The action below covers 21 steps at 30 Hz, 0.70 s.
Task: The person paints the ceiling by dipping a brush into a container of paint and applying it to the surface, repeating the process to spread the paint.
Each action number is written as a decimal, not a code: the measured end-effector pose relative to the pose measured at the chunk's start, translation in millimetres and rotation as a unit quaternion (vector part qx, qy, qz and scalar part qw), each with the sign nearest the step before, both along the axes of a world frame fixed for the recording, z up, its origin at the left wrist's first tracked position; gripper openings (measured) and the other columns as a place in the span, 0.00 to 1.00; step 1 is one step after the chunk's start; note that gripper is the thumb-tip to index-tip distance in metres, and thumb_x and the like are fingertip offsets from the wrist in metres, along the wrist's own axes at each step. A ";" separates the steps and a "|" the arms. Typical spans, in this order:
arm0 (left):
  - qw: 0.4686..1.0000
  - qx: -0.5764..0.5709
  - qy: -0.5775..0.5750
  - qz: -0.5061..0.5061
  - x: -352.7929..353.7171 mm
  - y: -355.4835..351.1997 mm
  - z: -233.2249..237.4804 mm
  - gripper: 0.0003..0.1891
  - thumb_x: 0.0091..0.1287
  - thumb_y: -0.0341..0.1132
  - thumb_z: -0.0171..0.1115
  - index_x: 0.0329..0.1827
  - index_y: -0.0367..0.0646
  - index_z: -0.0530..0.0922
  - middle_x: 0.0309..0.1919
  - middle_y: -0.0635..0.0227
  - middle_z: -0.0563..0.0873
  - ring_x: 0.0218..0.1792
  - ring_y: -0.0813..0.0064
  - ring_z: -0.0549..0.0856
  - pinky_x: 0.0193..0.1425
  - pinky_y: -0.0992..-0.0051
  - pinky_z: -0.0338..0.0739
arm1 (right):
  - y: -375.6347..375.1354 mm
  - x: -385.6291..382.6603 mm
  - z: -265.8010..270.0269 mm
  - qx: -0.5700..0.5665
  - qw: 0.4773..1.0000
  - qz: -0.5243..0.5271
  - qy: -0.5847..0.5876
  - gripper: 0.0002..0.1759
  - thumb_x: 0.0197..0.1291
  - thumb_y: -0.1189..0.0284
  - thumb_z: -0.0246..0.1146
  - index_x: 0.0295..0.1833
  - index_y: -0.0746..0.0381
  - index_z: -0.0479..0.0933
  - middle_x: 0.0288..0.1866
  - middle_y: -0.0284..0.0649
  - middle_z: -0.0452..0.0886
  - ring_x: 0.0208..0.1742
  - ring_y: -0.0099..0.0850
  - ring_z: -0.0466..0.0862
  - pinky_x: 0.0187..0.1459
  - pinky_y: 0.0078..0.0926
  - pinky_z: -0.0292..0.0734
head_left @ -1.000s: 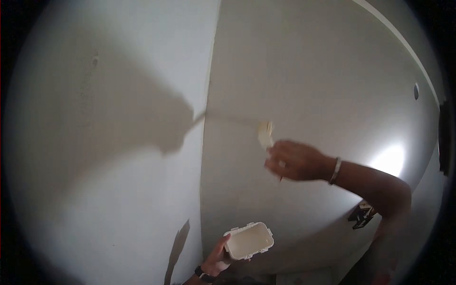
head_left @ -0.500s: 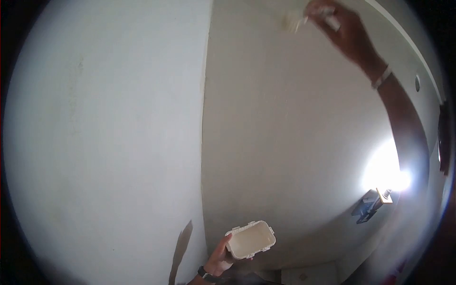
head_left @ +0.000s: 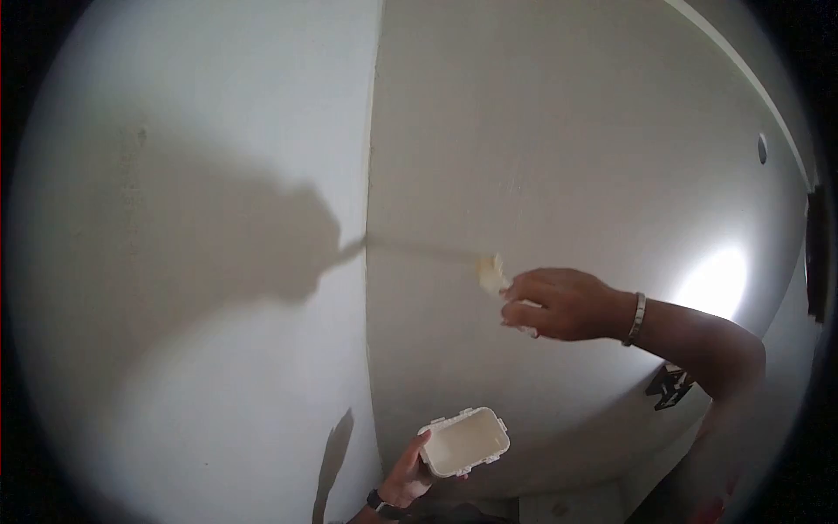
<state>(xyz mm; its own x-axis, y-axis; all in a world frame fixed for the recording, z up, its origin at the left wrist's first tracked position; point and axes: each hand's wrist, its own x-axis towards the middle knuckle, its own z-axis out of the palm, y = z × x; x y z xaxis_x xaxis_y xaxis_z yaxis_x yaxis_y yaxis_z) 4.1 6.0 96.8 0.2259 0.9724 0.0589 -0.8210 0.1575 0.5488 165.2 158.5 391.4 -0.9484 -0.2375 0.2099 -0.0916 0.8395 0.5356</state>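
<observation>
My right hand (head_left: 567, 306) is closed on a brush, most of its handle hidden in the fingers. The brush's pale bristles (head_left: 492, 273) are at the grey wall (head_left: 524, 157), left of the fingers; whether they touch it I cannot tell. Low in the view, my left hand (head_left: 407, 476) grips a white rectangular tub (head_left: 463, 443) from its left side, thumb over the rim. The tub is tilted with its open top toward me, and its inside looks cream-coloured.
A white wall (head_left: 218, 375) meets the grey wall at a vertical corner and carries my arm's large shadow. A dark bracket-like fixture (head_left: 669, 387) is on the right, partly behind my right arm, beside a bright glow. A round hole (head_left: 763, 148) shows at upper right.
My right hand has come down from the top of the view to mid-height with the brush, and its shadow now falls on the white wall. The left hand and tub have hardly moved.
</observation>
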 end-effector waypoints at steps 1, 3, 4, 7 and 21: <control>1.000 0.000 0.000 0.001 0.1 -0.1 1.6 0.33 0.70 0.57 0.53 0.71 0.46 0.62 0.63 0.58 0.74 0.56 0.56 0.81 0.52 0.52 0.81 | -3.1 -3.6 -3.5 -0.048 0.999 -0.014 -0.017 0.07 0.65 0.68 0.62 0.45 0.58 0.75 0.43 0.40 0.80 0.45 0.36 0.84 0.44 0.33 0.84; 1.000 -0.020 -0.018 0.001 0.5 1.6 1.8 0.33 0.69 0.57 0.54 0.70 0.46 0.62 0.64 0.59 0.74 0.58 0.55 0.80 0.52 0.51 0.81 | 3.3 -12.4 7.2 -0.054 0.998 -0.039 -0.003 0.07 0.65 0.68 0.62 0.45 0.58 0.75 0.42 0.40 0.79 0.44 0.37 0.84 0.44 0.35 0.83; 1.000 -0.024 -0.017 0.001 -0.4 5.7 -7.4 0.33 0.69 0.57 0.54 0.70 0.46 0.62 0.64 0.59 0.74 0.58 0.55 0.80 0.52 0.51 0.81 | 5.0 -17.8 18.5 -0.059 0.996 -0.065 0.011 0.07 0.65 0.68 0.62 0.45 0.58 0.75 0.42 0.40 0.79 0.43 0.38 0.83 0.44 0.36 0.82; 0.997 0.004 -0.064 -0.052 -3.3 19.8 -38.1 0.34 0.68 0.57 0.56 0.70 0.46 0.62 0.64 0.58 0.73 0.59 0.55 0.79 0.52 0.49 0.81 | 12.7 -29.1 89.5 -0.042 0.985 -0.001 0.166 0.07 0.64 0.69 0.63 0.42 0.60 0.76 0.39 0.40 0.81 0.39 0.36 0.82 0.42 0.32 0.79; 0.998 -0.046 -0.012 0.027 4.7 0.1 6.6 0.35 0.67 0.58 0.57 0.69 0.45 0.64 0.63 0.58 0.74 0.59 0.55 0.79 0.53 0.50 0.81 | 23.8 3.6 71.2 0.286 0.944 -0.006 0.163 0.10 0.60 0.70 0.63 0.47 0.57 0.79 0.44 0.39 0.81 0.49 0.36 0.83 0.46 0.33 0.83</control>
<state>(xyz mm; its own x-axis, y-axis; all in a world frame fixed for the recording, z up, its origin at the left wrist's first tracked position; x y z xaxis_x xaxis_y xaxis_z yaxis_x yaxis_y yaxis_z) 8.8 6.1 103.4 0.1727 0.9846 -0.0274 -0.8423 0.1620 0.5141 168.8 182.3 462.6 -0.8585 -0.3908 0.3322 0.1641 0.4044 0.8997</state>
